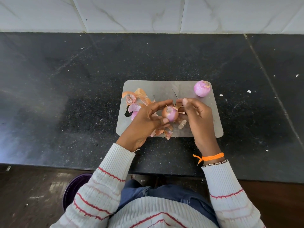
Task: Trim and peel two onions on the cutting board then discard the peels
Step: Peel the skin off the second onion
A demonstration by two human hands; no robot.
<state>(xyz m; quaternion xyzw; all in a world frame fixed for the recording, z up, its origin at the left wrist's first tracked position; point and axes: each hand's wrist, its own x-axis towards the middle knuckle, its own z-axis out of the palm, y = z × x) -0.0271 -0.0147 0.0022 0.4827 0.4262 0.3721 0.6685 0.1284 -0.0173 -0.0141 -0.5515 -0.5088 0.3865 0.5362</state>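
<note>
A grey cutting board (164,86) lies on the black counter. Above its middle my left hand (144,122) holds a half-peeled onion (170,113) between thumb and fingers; brown skin still clings to its left side. My right hand (197,114) pinches a strip of onion skin (179,105) at the onion's upper right. A thin knife blade (175,93) pokes out beyond the right hand; its handle is hidden. A peeled purple onion (202,88) sits at the board's far right corner. Loose peels (136,97) lie on the board's left side and near its front edge.
The black stone counter (82,96) meets a white tiled wall (148,14) at the back. White crumbs dot the counter on the right. A purple round container (74,190) stands on the floor below the counter edge, left of my body.
</note>
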